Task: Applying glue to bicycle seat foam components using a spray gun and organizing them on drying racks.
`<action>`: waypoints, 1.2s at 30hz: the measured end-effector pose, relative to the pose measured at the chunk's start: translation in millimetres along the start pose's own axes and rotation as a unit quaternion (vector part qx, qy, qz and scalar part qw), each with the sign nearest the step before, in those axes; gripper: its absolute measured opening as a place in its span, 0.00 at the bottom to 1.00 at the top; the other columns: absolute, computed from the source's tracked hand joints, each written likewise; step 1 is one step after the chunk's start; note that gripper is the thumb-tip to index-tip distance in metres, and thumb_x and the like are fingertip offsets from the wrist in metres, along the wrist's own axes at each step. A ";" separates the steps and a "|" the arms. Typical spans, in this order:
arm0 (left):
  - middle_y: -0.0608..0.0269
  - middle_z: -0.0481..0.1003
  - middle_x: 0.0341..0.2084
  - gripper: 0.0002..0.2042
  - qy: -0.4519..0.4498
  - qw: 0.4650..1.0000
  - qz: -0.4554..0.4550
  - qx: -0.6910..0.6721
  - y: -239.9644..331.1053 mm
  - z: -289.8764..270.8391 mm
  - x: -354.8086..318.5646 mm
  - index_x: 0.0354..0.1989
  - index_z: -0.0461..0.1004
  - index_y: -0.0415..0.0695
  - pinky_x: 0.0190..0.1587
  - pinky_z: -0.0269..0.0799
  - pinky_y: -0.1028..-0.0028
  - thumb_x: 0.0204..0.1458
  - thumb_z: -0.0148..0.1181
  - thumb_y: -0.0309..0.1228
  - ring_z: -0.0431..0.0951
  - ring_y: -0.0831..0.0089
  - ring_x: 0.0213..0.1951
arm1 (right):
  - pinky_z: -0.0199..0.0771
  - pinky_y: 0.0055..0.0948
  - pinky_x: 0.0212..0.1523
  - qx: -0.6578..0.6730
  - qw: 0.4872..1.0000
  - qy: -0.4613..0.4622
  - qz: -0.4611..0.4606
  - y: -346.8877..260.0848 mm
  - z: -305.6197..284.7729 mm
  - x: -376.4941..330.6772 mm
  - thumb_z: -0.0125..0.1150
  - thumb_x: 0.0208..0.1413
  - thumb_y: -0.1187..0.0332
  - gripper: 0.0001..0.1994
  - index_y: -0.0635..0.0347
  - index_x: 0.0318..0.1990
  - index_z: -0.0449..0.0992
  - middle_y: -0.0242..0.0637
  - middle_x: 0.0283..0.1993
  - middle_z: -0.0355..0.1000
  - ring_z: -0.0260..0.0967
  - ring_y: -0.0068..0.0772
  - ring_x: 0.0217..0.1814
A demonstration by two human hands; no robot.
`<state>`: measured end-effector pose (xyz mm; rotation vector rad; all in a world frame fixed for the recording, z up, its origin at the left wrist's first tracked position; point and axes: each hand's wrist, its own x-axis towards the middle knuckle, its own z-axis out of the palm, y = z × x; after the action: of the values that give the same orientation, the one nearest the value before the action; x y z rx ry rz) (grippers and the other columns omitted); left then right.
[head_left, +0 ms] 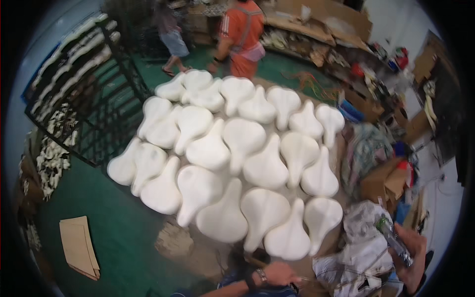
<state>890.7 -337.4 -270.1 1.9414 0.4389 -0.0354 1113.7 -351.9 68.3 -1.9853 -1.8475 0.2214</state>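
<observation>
My right hand [415,255], at the lower right, is closed around a clear, shiny bottle-like thing [396,243] with a green end. It is held above crumpled white plastic. My left hand [279,273] is low in the middle, just below the nearest row of white pieces, with bands around its wrist. Its fingers are blurred, and I cannot make out whether they hold anything. Many white bicycle-saddle-shaped pieces [264,213] lie in tight rows, with their narrow noses pointing alternately toward me and away.
A black metal rack [106,74] with rows of white pieces stands at the far left. Flat cardboard [79,247] lies on the green floor. White plastic bags [368,237] and an open carton [386,183] crowd the right. Beyond the table are a person in orange [242,34] and another person [173,39].
</observation>
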 end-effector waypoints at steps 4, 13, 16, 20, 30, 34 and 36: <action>0.51 0.79 0.22 0.28 0.074 0.996 0.055 0.015 -9.9 12.3 -7.0 0.22 0.82 0.48 0.32 0.71 0.55 0.57 0.52 0.60 0.78 0.49 0.27 | 0.70 0.38 0.58 -0.025 0.993 -0.097 0.054 -5.8 -15.4 -13.0 0.64 0.60 0.66 0.18 0.69 0.53 0.77 0.51 0.51 0.78 0.75 0.46 0.54; 0.47 0.79 0.25 0.29 0.038 0.999 -0.006 0.011 -14.1 9.8 -33.8 0.29 0.82 0.45 0.35 0.74 0.53 0.61 0.46 0.59 0.80 0.46 0.32 | 0.68 0.27 0.40 0.234 0.942 0.069 0.229 32.7 18.6 -85.4 0.71 0.47 0.64 0.23 0.70 0.49 0.77 0.37 0.34 0.74 0.71 0.28 0.37; 0.47 0.79 0.25 0.29 0.033 0.996 -0.012 0.076 -13.4 24.6 -34.7 0.30 0.83 0.46 0.35 0.74 0.53 0.61 0.46 0.60 0.79 0.46 0.32 | 0.65 0.24 0.35 0.233 0.956 0.026 0.175 58.9 8.4 -110.9 0.72 0.45 0.61 0.25 0.71 0.46 0.77 0.33 0.30 0.72 0.68 0.22 0.33; 0.49 0.79 0.24 0.28 -0.007 0.993 -0.080 0.089 8.9 32.1 -56.3 0.32 0.84 0.48 0.34 0.74 0.55 0.61 0.47 0.59 0.80 0.47 0.30 | 0.71 0.29 0.42 0.262 0.946 0.109 0.159 52.9 18.6 -142.2 0.68 0.48 0.76 0.22 0.69 0.52 0.74 0.41 0.41 0.75 0.72 0.28 0.38; 0.49 0.79 0.23 0.28 -0.007 0.993 -0.038 0.108 29.9 68.6 -91.1 0.33 0.84 0.46 0.34 0.74 0.54 0.61 0.47 0.58 0.79 0.47 0.30 | 0.71 0.37 0.55 0.092 0.992 -0.060 0.059 1.3 -21.4 -152.4 0.67 0.52 0.75 0.19 0.67 0.54 0.77 0.51 0.49 0.78 0.76 0.48 0.52; 0.48 0.79 0.25 0.29 0.008 0.999 0.025 0.039 29.7 48.3 -98.8 0.30 0.83 0.45 0.38 0.74 0.55 0.62 0.46 0.58 0.79 0.48 0.33 | 0.71 0.38 0.56 0.052 0.995 -0.073 0.047 -45.8 -28.1 -143.5 0.67 0.50 0.78 0.21 0.66 0.55 0.77 0.53 0.50 0.78 0.75 0.53 0.53; 0.48 0.79 0.25 0.29 0.005 0.998 0.048 0.030 28.0 31.6 -106.4 0.30 0.83 0.44 0.38 0.74 0.56 0.62 0.46 0.58 0.79 0.48 0.33 | 0.71 0.38 0.56 0.040 0.996 -0.067 0.035 -72.6 -26.9 -135.2 0.65 0.50 0.78 0.21 0.66 0.55 0.77 0.54 0.50 0.78 0.76 0.53 0.53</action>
<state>806.1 -405.7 -234.2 2.0210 0.3538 0.0232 1043.5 -487.4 99.6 -2.0261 -1.8187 0.4526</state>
